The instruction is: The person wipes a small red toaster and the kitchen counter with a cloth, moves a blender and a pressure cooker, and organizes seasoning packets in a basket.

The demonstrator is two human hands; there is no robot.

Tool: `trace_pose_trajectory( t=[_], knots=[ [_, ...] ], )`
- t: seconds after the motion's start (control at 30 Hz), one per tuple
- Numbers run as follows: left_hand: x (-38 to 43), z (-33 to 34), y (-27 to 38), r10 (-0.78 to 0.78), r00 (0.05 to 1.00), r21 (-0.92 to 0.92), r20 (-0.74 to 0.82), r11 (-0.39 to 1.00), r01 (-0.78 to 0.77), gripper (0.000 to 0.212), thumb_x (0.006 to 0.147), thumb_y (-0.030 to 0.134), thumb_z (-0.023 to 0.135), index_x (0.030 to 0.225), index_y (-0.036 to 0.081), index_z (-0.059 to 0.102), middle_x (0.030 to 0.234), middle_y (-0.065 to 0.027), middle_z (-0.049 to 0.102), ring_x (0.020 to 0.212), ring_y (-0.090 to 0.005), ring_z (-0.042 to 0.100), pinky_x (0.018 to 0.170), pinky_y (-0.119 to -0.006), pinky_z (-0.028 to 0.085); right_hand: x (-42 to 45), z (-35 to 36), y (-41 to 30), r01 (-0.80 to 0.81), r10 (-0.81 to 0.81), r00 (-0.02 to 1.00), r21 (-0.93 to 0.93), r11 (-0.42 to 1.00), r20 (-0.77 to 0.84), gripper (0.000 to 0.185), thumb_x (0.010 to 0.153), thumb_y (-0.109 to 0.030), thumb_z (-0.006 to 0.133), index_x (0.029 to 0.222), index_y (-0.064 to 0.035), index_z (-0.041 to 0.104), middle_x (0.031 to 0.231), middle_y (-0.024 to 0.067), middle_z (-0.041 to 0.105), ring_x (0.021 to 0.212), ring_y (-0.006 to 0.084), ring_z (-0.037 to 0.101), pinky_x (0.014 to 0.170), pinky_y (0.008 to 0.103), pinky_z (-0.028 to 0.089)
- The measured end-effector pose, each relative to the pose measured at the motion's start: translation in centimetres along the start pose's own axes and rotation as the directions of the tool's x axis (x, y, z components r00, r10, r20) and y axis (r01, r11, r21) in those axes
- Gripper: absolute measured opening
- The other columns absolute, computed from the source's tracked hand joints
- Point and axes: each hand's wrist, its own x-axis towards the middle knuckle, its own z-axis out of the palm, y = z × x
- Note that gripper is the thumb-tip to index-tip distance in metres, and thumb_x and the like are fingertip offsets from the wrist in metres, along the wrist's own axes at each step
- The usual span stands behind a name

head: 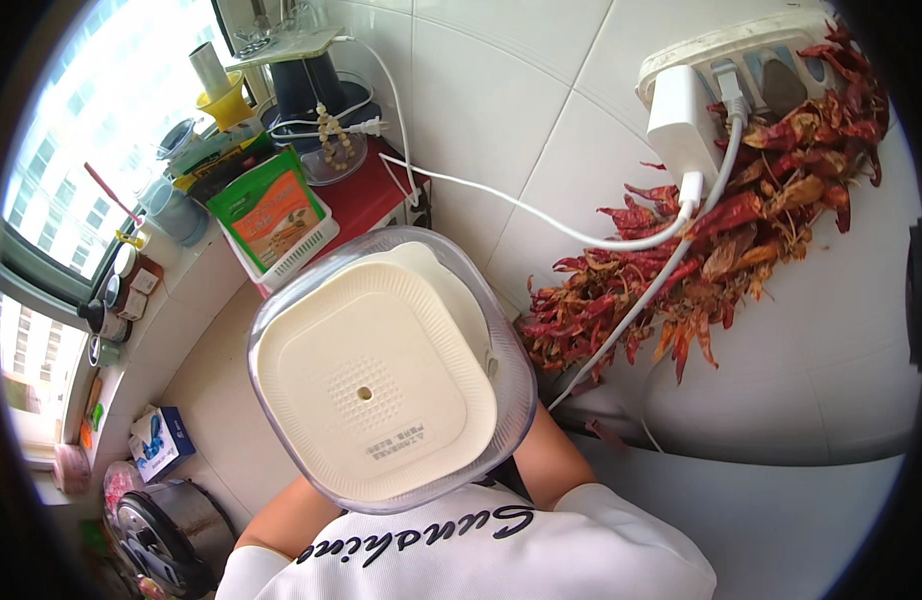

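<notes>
A square cream plastic lid (386,375) with a small hole in its textured middle faces the camera. It lies on or in a larger clear plastic container (517,375), close before my chest. A second cream part shows at the upper right, inside the clear rim. Both my forearms reach in beneath the container from the left and right. My left hand and right hand are hidden by it, so whether they grip it does not show.
Strings of dried red chillies (716,225) hang on the tiled wall, under a power strip (738,56) with a white charger (678,120) and cables. A seasoning packet (269,210) sits in a white basket (303,255). Jars (138,270) line the windowsill; an electric pressure cooker (168,532) stands lower left.
</notes>
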Motion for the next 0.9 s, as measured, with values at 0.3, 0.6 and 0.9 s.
trace_pose_trajectory(
  t=[0.3,0.6,0.9],
  knots=[
    [7.6,3.2,-4.5,-0.023,0.998,-0.042,0.061,0.999,0.026,0.047,0.093,0.032,0.047,0.130,0.004,0.042,0.127,-0.0115,0.050,0.112,-0.0223,0.051,0.087,-0.033,0.045,8.9,-5.0,4.3,-0.248,0.265,0.956,0.137,0.959,-0.123,0.037,0.091,-0.030,0.049,0.109,0.0010,0.059,0.100,0.0089,0.063,0.091,0.0199,0.059,0.080,0.0287,0.046],
    [8.1,3.0,-3.3,0.046,0.988,0.219,-0.150,0.976,-0.013,0.058,0.094,0.039,0.044,0.142,0.010,0.027,0.134,-0.0081,0.043,0.122,-0.0196,0.041,0.095,-0.033,0.038,10.3,-4.9,3.4,-0.183,0.191,0.980,0.573,0.799,0.046,0.041,0.093,-0.033,0.046,0.118,-0.0013,0.051,0.099,0.0077,0.062,0.088,0.0177,0.059,0.076,0.0293,0.048],
    [9.9,0.4,-0.7,0.365,0.907,0.649,0.211,0.642,-0.409,0.050,0.085,0.002,0.052,0.134,0.009,0.042,0.122,-0.0171,0.046,0.112,-0.0250,0.049,0.090,-0.032,0.043,0.5,0.4,0.8,0.064,-0.023,0.939,0.111,0.992,-0.342,0.039,0.095,-0.032,0.039,0.123,-0.0055,0.045,0.118,0.0074,0.052,0.098,0.0175,0.054,0.055,0.0241,0.049]
  ],
)
